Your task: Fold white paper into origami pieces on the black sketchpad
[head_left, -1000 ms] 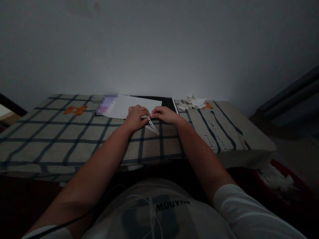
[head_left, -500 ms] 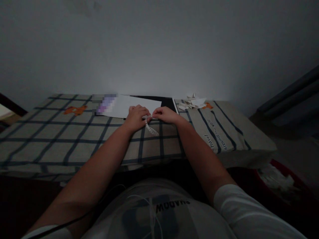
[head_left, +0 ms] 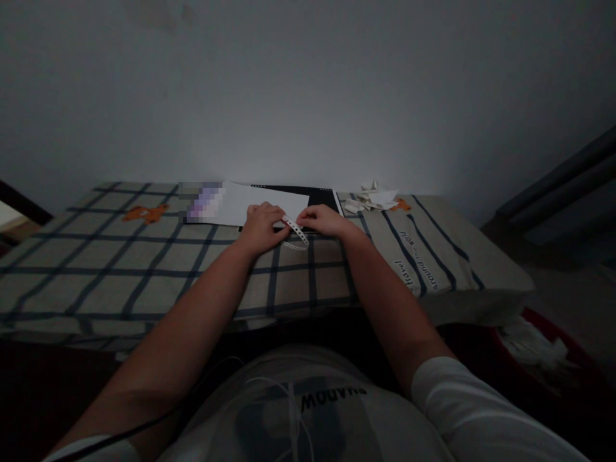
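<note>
My left hand (head_left: pixel 261 225) and my right hand (head_left: pixel 323 220) rest close together at the far side of a checked cloth-covered surface (head_left: pixel 144 269). Between them runs a thin white perforated paper strip (head_left: pixel 294 232), pinched by the fingers of both hands and curling down in a loop toward me. Both hands lie on the near edge of a white sheet (head_left: pixel 250 202) that sits on a black spiral-bound pad (head_left: pixel 320 196).
A pile of white paper scraps (head_left: pixel 373 197) lies at the back right of the cloth. A dark red bin (head_left: pixel 539 350) with white paper in it stands on the floor at the right. A plain wall rises behind.
The strip's hanging end, which pointed down toward me as two tails, has been drawn up into a short loop between the hands. The hands shifted only slightly.
</note>
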Tool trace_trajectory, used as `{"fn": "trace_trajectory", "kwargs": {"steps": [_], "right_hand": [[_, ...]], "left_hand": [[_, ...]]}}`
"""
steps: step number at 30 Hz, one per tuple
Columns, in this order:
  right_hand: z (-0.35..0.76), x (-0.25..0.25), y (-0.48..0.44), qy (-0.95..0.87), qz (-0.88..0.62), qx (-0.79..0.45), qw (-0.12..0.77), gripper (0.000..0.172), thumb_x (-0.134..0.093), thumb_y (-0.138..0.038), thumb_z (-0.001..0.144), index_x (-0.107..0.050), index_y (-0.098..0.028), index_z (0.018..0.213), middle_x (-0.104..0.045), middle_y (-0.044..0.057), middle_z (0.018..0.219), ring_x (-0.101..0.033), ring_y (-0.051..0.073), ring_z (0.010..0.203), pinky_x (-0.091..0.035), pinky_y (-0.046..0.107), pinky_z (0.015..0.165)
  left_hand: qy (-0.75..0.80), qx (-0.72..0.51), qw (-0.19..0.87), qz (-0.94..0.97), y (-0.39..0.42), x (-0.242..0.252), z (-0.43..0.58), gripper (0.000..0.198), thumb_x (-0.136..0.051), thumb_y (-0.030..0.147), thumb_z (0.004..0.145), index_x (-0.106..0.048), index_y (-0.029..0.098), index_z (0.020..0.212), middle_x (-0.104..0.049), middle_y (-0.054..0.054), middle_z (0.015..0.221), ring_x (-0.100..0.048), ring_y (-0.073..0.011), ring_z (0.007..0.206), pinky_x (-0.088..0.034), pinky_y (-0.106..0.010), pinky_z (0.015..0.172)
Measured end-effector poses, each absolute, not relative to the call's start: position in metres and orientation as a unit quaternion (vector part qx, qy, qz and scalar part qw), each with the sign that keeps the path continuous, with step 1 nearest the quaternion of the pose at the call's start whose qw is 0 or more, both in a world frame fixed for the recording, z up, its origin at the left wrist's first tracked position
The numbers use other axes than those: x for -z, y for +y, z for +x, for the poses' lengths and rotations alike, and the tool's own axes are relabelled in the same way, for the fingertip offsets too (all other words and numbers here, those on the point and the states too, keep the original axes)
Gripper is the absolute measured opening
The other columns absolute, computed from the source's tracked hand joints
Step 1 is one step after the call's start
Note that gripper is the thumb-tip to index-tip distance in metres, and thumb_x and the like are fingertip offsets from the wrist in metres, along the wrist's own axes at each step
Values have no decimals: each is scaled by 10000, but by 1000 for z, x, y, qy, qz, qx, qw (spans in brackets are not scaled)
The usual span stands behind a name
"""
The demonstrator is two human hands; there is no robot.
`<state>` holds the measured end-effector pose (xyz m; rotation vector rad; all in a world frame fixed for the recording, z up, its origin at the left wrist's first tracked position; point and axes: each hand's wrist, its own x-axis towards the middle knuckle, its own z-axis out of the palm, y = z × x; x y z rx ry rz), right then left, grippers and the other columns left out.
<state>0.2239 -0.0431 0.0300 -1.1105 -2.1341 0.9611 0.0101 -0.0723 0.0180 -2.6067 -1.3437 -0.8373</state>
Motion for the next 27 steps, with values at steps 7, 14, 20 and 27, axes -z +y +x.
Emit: {"fn": "trace_trajectory", "kwargs": {"steps": [7,14,20,27], "right_hand": [[222,-31,-46,-808,-398,-342,266,147,-624,-258,835,-713,-141,827,-706,48,810,-600,154,755,-453,283,730],[220,-28,-46,-825,-379,-325,267,170,-607,-280,840,-690,-131,841,-676,47,806,-580,158,760,-428,282,716],[220,-29,-44,-834,-359,-300,291,181,-573,-299,854,-668,-147,831,-659,34,811,-552,158,768,-417,289,737],[220,-31,-44,-812,-381,-315,310,166,-594,-295,838,-665,-147,822,-658,32,804,-556,155,759,-424,289,736]], "left_hand": [[-434,259,43,-862,-73,-17,14,228,-579,410,882,-695,215,911,-721,-68,1027,-546,-275,1021,-304,-447,866],[-428,249,31,-868,-72,-17,14,281,-531,440,914,-700,216,893,-720,-72,1032,-539,-275,1010,-306,-441,861],[-433,253,33,-865,-71,-16,13,255,-530,398,908,-706,215,916,-720,-79,1036,-538,-281,1009,-313,-447,848],[-434,258,44,-862,-73,-17,14,251,-549,405,915,-724,225,915,-717,-73,1025,-560,-281,1006,-331,-451,853]]}}
